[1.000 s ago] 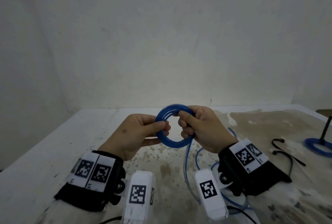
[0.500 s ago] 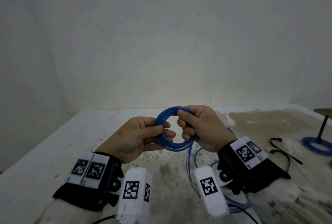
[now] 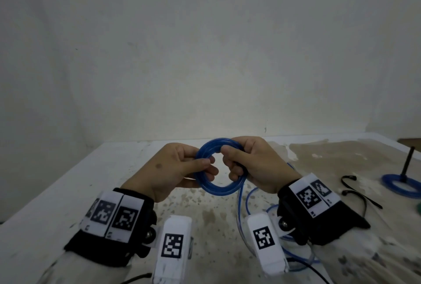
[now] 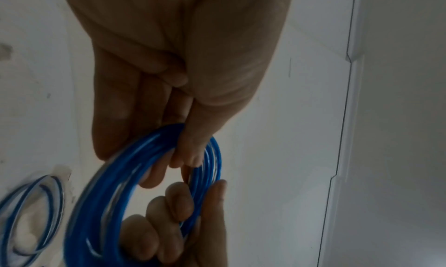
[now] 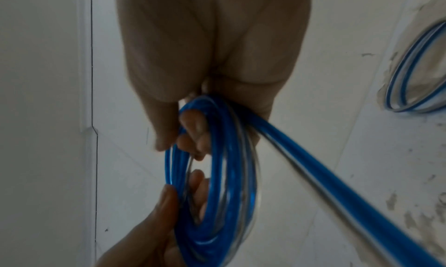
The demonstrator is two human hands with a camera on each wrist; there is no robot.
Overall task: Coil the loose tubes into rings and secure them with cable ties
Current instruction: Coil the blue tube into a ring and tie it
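Stained white tabletop [image 3: 57,192] carries, at its 3 o'clock edge, a finished blue ring [image 3: 402,183] on a black peg beside black cable ties [image 3: 355,189]. Over its middle the blue tube coil [image 3: 218,189] has sunk slightly since a second ago and gained tubing, its loose tail [image 3: 242,210] trailing toward 5 o'clock. Left hand [image 3: 175,169] pinches it at 9 o'clock, right hand [image 3: 252,165] grips 3 o'clock; coiling likely continues, ties untouched.

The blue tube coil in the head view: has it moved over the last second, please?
No, hardly: the blue tube coil still has its top about level with the far edge of the table.
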